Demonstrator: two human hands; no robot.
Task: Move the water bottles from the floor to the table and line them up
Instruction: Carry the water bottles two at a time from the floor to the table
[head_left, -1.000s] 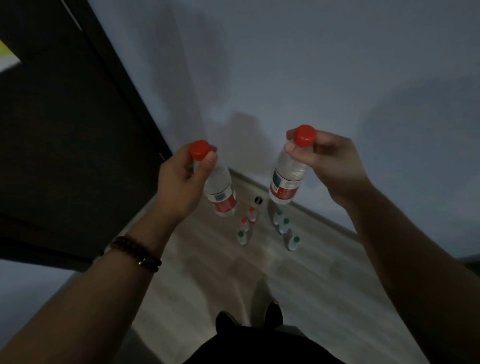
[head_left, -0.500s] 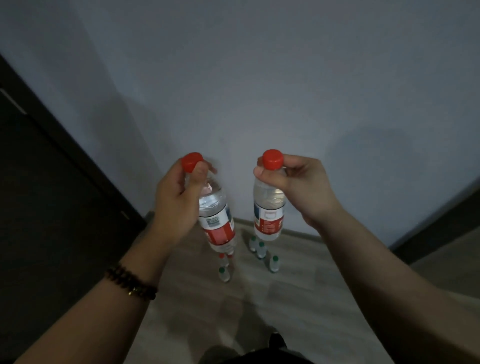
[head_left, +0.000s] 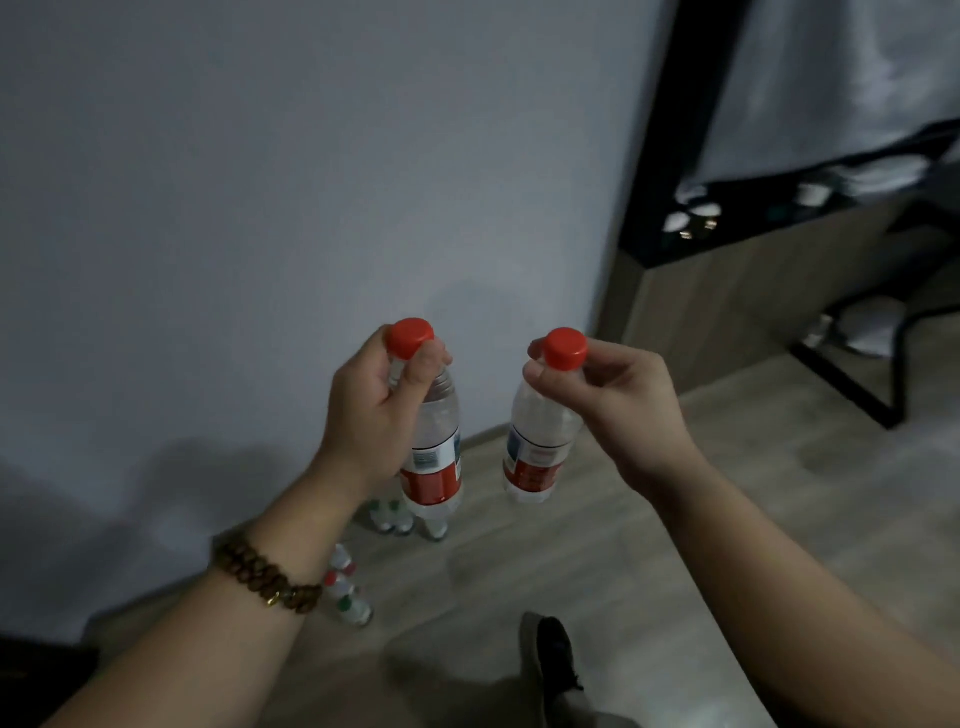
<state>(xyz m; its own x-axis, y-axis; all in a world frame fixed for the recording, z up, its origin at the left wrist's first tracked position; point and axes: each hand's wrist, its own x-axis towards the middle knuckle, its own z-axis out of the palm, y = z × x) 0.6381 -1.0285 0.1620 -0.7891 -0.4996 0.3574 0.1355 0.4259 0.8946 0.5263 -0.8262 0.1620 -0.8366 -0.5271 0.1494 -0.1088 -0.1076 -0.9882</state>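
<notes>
Left hand and right hand each pinch 1 water bottle by its red cap, dangling above the floor; full, slick plastic likely swings, so gripping the body seems safer

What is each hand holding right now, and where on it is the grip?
The left hand holds one water bottle at the neck, below its red cap. The right hand holds another bottle likewise.

A dim room at home: plain wall, wood-look floor, black-framed table.
</notes>
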